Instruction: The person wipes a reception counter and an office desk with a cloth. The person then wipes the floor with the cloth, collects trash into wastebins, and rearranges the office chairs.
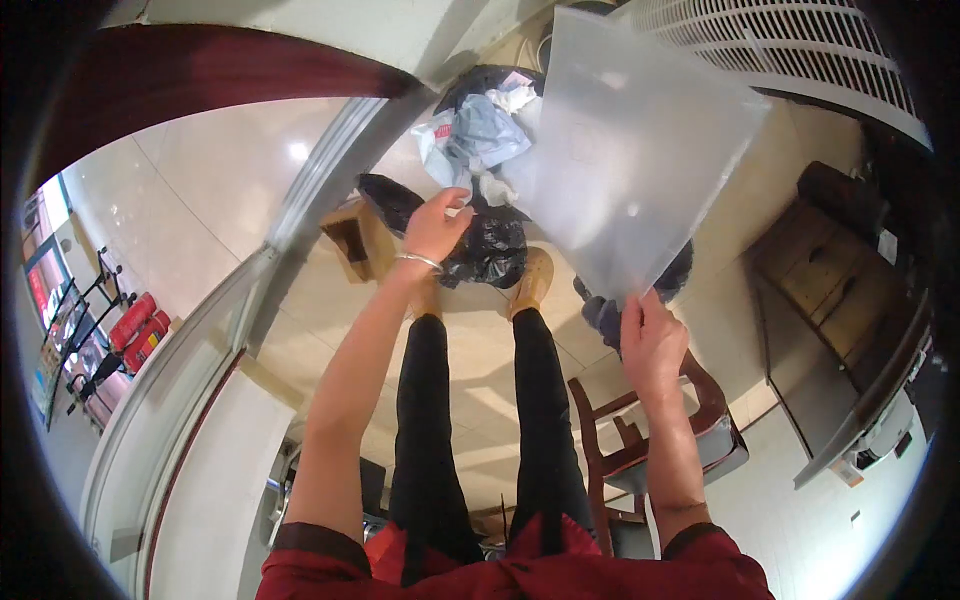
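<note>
- Head view, handling: the translucent plastic sheet is broad and held at one corner only, so it would likely sag or swing; a firm thumb-and-finger grip with a steady wrist should control it, and a second hold on the near left edge would steady it better.
- Head view, handling: its far end reaches close to the white slatted panel in the picture, so slow, small turns would suit it best.
- Head view, right hand: thumb and fingers pinch the sheet's lowest corner.
- Head view, left hand: fingers part-curled, apart from the sheet, over the crumpled black bag and at the lower end of the pale plastic bag. Whether they pinch that end, I cannot tell.
- Head view, position: the sheet extends up and leftward from the right hand, to the right of the left hand and the pale plastic bag.
</note>
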`<act>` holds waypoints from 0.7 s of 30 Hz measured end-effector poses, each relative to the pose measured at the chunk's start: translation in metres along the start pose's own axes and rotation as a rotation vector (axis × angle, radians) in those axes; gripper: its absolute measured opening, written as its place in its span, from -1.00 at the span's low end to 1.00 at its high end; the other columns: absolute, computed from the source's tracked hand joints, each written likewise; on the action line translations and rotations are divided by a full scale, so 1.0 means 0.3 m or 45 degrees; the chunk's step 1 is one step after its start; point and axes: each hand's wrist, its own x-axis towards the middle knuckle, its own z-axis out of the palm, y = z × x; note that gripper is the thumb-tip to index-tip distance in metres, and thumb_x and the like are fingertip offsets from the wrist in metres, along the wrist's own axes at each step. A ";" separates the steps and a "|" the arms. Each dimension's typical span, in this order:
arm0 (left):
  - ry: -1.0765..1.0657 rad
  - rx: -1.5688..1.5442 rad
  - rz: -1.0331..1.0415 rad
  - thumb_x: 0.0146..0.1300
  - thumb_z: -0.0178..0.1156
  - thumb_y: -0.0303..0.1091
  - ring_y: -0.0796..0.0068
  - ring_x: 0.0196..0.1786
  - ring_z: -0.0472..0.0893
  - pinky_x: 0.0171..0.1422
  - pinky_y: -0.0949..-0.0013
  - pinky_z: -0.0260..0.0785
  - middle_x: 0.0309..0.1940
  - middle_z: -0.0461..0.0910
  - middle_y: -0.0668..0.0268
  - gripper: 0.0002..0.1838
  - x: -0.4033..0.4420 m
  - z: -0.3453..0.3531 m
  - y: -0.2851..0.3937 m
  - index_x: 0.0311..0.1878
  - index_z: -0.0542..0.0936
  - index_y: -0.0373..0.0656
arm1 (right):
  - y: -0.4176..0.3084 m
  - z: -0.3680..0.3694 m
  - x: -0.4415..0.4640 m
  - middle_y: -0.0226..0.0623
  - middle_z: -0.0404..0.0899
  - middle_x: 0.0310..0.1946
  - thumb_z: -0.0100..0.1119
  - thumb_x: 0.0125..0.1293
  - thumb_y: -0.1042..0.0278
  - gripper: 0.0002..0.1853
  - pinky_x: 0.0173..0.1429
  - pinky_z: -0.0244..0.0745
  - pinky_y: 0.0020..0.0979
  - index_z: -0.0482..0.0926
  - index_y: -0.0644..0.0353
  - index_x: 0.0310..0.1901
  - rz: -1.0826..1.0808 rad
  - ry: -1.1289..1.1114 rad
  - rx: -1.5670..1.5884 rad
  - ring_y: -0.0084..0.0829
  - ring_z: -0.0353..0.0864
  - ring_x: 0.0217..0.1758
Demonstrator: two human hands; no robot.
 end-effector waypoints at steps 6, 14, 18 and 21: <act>-0.057 0.005 0.337 0.03 0.21 -0.15 0.31 -0.11 0.54 -0.03 0.39 0.33 -0.11 0.50 0.14 -0.44 0.090 -0.064 0.088 0.11 0.32 -0.10 | 0.023 -0.023 0.041 -0.11 0.43 -0.67 -0.01 0.17 0.42 -0.89 -0.55 0.31 -0.32 0.49 0.23 -0.32 0.097 -0.062 0.269 -0.13 0.44 -0.62; -0.213 -0.071 0.265 0.06 0.23 -0.21 0.33 0.08 0.40 0.11 0.36 0.25 0.04 0.38 0.12 -0.38 0.123 -0.005 0.122 0.18 0.26 -0.15 | 0.082 -0.051 0.024 -0.11 0.48 -0.55 -0.08 0.22 0.47 -0.72 -0.38 0.33 -0.50 0.47 0.18 -0.03 0.070 -0.116 0.215 -0.52 0.40 -0.54; -0.372 -0.330 0.227 0.07 0.20 -0.13 0.47 -0.06 0.46 0.04 0.44 0.27 -0.11 0.49 0.20 -0.40 0.070 -0.050 0.171 0.14 0.29 -0.20 | 0.116 -0.018 -0.004 -0.32 0.56 -0.40 -0.04 0.21 0.47 -0.74 -0.26 0.37 -0.53 0.48 0.24 -0.06 0.126 -0.374 0.909 -0.58 0.47 -0.39; -0.730 -0.446 0.184 0.20 0.08 -0.26 0.56 -0.25 0.53 -0.08 0.51 0.32 -0.27 0.55 0.26 -0.62 0.048 -0.116 0.221 0.06 0.39 -0.20 | 0.178 0.039 -0.013 -0.45 0.53 -0.30 -0.07 0.23 0.50 -0.73 -0.11 0.33 -0.60 0.48 0.25 -0.05 0.146 -0.592 1.128 -0.67 0.39 -0.24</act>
